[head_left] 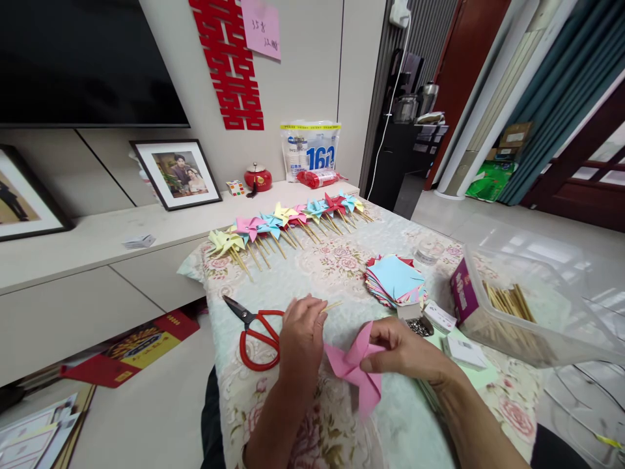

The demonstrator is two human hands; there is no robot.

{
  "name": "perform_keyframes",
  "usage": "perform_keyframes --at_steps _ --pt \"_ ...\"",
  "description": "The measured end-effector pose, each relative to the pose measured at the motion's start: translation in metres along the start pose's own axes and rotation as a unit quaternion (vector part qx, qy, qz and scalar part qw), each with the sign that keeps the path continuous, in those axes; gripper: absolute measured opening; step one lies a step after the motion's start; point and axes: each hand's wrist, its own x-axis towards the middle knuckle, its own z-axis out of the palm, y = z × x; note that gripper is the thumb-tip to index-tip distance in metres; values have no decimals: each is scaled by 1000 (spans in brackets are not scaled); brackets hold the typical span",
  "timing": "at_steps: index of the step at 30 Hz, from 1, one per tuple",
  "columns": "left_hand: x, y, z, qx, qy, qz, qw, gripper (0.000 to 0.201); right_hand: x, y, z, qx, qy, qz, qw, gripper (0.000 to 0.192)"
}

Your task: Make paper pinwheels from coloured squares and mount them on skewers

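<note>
Pinwheel [352, 367] in pink, pinched by right fingers [385, 360], thin stick [335, 305] poking from gripping left fingers [308, 311]

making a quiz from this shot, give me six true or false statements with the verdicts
1. The right hand holds a pink pinwheel. True.
2. The left hand holds another pinwheel. False: a thin stick juts from its fingers.
3. A light-blue sheet tops the paper stack. True.
4. The scissors have blue handles. False: they are red.
5. The box of wooden sticks stands left of the scissors. False: it is to their right.
6. More pinwheels lie in a row beyond the scissors. True.
</note>
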Motion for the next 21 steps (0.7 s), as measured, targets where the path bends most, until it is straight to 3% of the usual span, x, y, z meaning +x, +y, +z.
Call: perform_keyframes --at_steps 5,8,12,15,21 --pt "-9 9 6 -146 -76 -124 979 30 -2 -5 5 68 -67 15 995 18" --pt "-11 17 7 -271 -129 -227 927 45 -2 -4 7 79 -72 15 994 15" --pt "-7 23 5 -380 -137 -316 858 49 -1 -2 7 92 -71 20 993 13" --pt "-4 21 5 -415 -122 -349 831 45 -1 -1 8 93 -74 26 993 13" --pt "-5 16 6 -423 -97 -357 827 38 -1 0 9 71 -84 33 993 16"
